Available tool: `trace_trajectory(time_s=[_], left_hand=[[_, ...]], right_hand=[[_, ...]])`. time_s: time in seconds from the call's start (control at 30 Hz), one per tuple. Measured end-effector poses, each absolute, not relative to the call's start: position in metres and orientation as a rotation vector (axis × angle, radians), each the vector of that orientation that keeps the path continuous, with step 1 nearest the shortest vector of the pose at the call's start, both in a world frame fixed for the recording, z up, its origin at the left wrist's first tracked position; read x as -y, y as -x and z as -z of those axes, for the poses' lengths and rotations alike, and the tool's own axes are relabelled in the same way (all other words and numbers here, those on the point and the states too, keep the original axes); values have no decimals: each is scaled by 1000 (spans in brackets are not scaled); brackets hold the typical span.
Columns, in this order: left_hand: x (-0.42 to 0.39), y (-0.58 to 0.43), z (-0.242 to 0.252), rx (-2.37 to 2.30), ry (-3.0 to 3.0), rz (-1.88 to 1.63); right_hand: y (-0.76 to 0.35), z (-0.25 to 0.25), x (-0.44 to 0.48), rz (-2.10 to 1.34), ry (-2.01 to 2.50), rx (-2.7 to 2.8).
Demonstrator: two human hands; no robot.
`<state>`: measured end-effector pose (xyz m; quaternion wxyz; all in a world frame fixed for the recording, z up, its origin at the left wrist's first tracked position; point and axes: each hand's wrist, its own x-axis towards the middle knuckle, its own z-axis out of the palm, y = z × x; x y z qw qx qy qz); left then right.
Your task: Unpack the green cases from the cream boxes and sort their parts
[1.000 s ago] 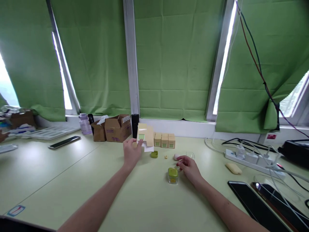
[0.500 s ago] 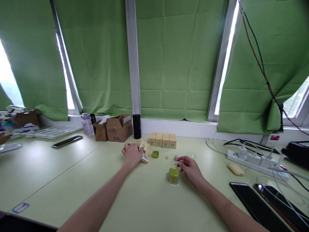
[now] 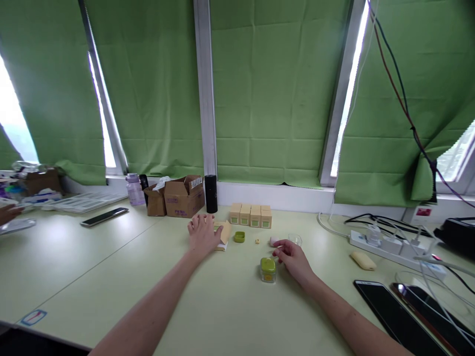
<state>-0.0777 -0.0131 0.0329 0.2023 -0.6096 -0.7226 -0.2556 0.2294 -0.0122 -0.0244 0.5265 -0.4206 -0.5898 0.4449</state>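
Note:
My left hand point(image 3: 202, 235) rests over a small opened tan cardboard box point(image 3: 223, 231) lying on the table, its fingers spread and the thumb against the box. My right hand point(image 3: 295, 259) lies on the table with loosely curled fingers apart. Just beyond its fingertips are a small pale pink piece point(image 3: 273, 241) and a clear cup point(image 3: 295, 239), both partly hidden. A clear square jar with a green lid point(image 3: 267, 269) stands left of the right hand. Between the hands lie a green square cap point(image 3: 239, 237) and a tiny yellow piece point(image 3: 257, 241).
Several small tan boxes point(image 3: 250, 216) stand in a row at the back, beside a black cylinder point(image 3: 211, 194) and brown cartons point(image 3: 183, 197). On the right are a power strip point(image 3: 397, 249), cables, a cream case point(image 3: 362, 260) and phones point(image 3: 393, 306). Another person's hand point(image 3: 9, 213) is far left.
The small opened box, tilted in my left hand before, now lies flatter on the table, and the left fingers have spread apart. My right hand has stayed in place.

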Motion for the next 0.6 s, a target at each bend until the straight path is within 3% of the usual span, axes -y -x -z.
trace_trajectory(time_s=[0.27,0.6], left_hand=[[12,78,-17,1968,1895,526],[7,83,-13,2060,1891,532]], right_hand=[[-229,25,12,-1063,1012,1414],[-229,27,11,-1054,1009,1415]])
